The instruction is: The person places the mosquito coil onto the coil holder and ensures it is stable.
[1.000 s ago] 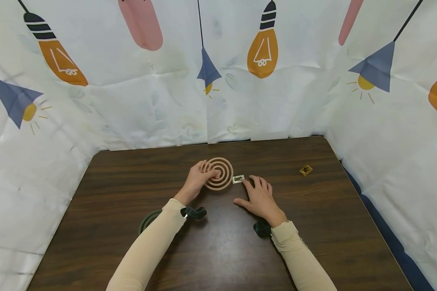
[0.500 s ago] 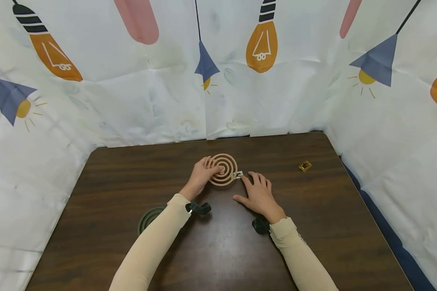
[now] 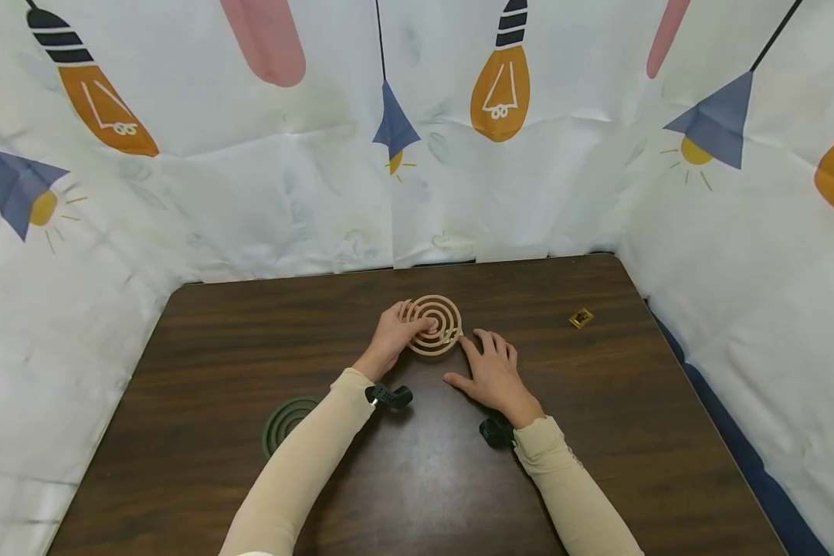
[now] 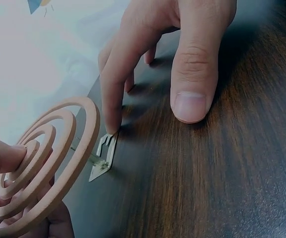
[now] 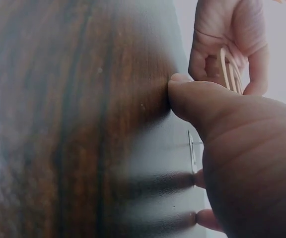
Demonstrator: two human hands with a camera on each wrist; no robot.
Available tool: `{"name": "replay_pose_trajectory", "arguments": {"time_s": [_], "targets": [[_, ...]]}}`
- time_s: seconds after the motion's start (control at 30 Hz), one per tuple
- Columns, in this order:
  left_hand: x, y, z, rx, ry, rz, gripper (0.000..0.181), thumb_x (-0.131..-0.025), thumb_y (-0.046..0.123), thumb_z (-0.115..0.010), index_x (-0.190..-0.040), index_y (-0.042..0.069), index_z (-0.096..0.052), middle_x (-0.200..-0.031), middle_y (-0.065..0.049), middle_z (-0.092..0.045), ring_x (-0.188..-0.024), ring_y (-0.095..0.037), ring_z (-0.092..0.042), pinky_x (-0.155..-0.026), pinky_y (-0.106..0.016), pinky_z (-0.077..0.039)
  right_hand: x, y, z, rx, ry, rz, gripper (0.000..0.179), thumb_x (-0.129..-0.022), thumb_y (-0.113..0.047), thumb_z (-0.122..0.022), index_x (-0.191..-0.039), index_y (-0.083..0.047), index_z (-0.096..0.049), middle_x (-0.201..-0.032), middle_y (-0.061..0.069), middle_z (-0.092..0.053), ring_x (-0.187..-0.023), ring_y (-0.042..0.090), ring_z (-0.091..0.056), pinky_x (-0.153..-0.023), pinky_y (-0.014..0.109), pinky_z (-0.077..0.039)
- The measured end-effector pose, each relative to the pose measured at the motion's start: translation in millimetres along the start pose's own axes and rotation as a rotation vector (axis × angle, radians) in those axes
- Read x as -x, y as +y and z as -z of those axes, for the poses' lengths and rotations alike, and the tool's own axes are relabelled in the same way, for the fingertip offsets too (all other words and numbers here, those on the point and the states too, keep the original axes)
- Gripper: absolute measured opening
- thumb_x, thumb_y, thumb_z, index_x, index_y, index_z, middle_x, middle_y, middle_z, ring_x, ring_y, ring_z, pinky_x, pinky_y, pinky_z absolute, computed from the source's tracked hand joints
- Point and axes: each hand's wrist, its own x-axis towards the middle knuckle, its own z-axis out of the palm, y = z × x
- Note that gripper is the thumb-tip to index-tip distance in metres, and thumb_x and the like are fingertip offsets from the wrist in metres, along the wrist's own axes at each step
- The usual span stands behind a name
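My left hand (image 3: 391,333) pinches a tan mosquito coil (image 4: 93,124), the thumb on its centre and the fingers behind. The coil is held tilted, close above a small silver metal coil stand (image 4: 103,162) on the table. In the left wrist view, the stand's thin prong rises toward the coil's outer rings. My right hand (image 3: 496,378) is spread over the table, its index fingertip touching the end of the stand and its thumb out to the side. From the head view, the coil mostly covers the stand.
A green mosquito coil (image 3: 271,427) lies on the brown table (image 3: 639,417), partly under the left forearm. A gold-coloured metal stand (image 3: 581,318) lies at the right. White printed cloth (image 3: 264,201) surrounds the table's back and sides.
My left hand has moved right with the tan coil, bringing it over the silver stand. My right hand has stayed at the stand. More of the green coil now shows.
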Motion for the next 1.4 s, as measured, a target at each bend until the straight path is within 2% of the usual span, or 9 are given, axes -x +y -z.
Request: {"name": "replay_pose_trajectory", "arguments": {"time_s": [0.1, 0.2, 0.33, 0.57, 0.73, 0.93, 1.1, 1.23, 1.4], "targets": [[-1.0, -0.9, -2.2, -0.002, 0.000, 0.007, 0.049, -0.092, 0.021, -0.079, -0.135, 0.009, -0.058, -0.111, -0.008, -0.072, -0.092, -0.011, -0.072, -0.080, -0.025, -0.061, 0.5, 0.4, 0.4, 0.005, -0.003, -0.004, 0.082, -0.095, -0.062, -0.065, -0.159, -0.017, -0.042, -0.164, 0.022, -0.032, -0.152, 0.049, -0.027, -0.120, 0.071, -0.023], [-2.4, -3.4, -3.9, -0.016, 0.000, 0.013, 0.062, -0.091, 0.023, -0.079, -0.145, 0.008, -0.052, -0.126, -0.011, -0.069, -0.104, -0.015, -0.070, -0.087, -0.026, -0.060, 0.3, 0.5, 0.2, 0.014, -0.003, -0.006, 0.081, -0.095, -0.062, -0.065, -0.158, -0.017, -0.043, -0.164, 0.022, -0.032, -0.151, 0.049, -0.028, -0.120, 0.071, -0.024], [-3.8, -4.7, -6.7, -0.048, 0.001, 0.017, 0.069, -0.091, 0.025, -0.080, -0.150, 0.008, -0.049, -0.135, -0.014, -0.065, -0.114, -0.019, -0.067, -0.092, -0.027, -0.058, 0.1, 0.4, -0.4, 0.028, -0.008, -0.012, 0.079, -0.096, -0.063, -0.064, -0.158, -0.019, -0.044, -0.164, 0.022, -0.031, -0.152, 0.049, -0.028, -0.120, 0.071, -0.024], [-4.5, -2.0, -8.5, -0.105, 0.016, 0.035, 0.060, -0.090, 0.028, -0.081, -0.142, 0.009, -0.057, -0.131, -0.013, -0.067, -0.107, -0.018, -0.068, -0.085, -0.027, -0.058, -0.5, -0.2, -1.3, 0.027, -0.013, -0.015, 0.078, -0.096, -0.062, -0.063, -0.160, -0.022, -0.042, -0.165, 0.021, -0.030, -0.153, 0.049, -0.026, -0.120, 0.071, -0.022], [-4.8, 1.1, -10.3, -0.134, 0.032, 0.066, 0.046, -0.090, 0.027, -0.081, -0.129, 0.009, -0.064, -0.112, -0.010, -0.071, -0.092, -0.016, -0.069, -0.074, -0.026, -0.058, -0.3, -0.2, -2.0, 0.032, -0.009, -0.019, 0.076, -0.096, -0.062, -0.064, -0.159, -0.023, -0.043, -0.165, 0.020, -0.030, -0.153, 0.048, -0.026, -0.120, 0.071, -0.022], [-4.8, 2.8, -12.0, -0.155, 0.035, 0.081, 0.044, -0.089, 0.028, -0.082, -0.125, 0.009, -0.065, -0.110, -0.008, -0.070, -0.093, -0.016, -0.067, -0.076, -0.025, -0.056, 0.4, -0.3, -2.7, 0.048, -0.014, -0.020, 0.075, -0.097, -0.063, -0.061, -0.158, -0.023, -0.045, -0.167, 0.019, -0.029, -0.155, 0.047, -0.025, -0.121, 0.071, -0.022], [-4.4, 3.1, -11.5, -0.138, 0.031, 0.090, 0.041, -0.088, 0.029, -0.082, -0.121, 0.010, -0.066, -0.107, -0.008, -0.069, -0.090, -0.017, -0.067, -0.073, -0.026, -0.056, 0.8, -0.8, -2.3, 0.041, -0.012, -0.017, 0.074, -0.097, -0.062, -0.062, -0.157, -0.023, -0.046, -0.166, 0.019, -0.029, -0.155, 0.047, -0.025, -0.121, 0.071, -0.022], [-4.9, 3.2, -11.6, -0.135, 0.034, 0.093, 0.044, -0.089, 0.029, -0.082, -0.124, 0.009, -0.065, -0.108, -0.009, -0.069, -0.091, -0.017, -0.068, -0.075, -0.027, -0.057, 1.3, -0.9, -1.6, 0.030, -0.014, -0.020, 0.075, -0.097, -0.062, -0.062, -0.158, -0.024, -0.044, -0.166, 0.019, -0.029, -0.155, 0.048, -0.024, -0.121, 0.071, -0.021], [-5.3, 2.8, -12.3, -0.147, 0.038, 0.094, 0.056, -0.089, 0.029, -0.082, -0.136, 0.008, -0.060, -0.118, -0.010, -0.069, -0.102, -0.019, -0.068, -0.084, -0.029, -0.058, 1.7, -0.8, -1.6, 0.034, -0.008, -0.016, 0.075, -0.097, -0.062, -0.062, -0.158, -0.024, -0.044, -0.166, 0.020, -0.029, -0.154, 0.048, -0.025, -0.121, 0.071, -0.022]]}}
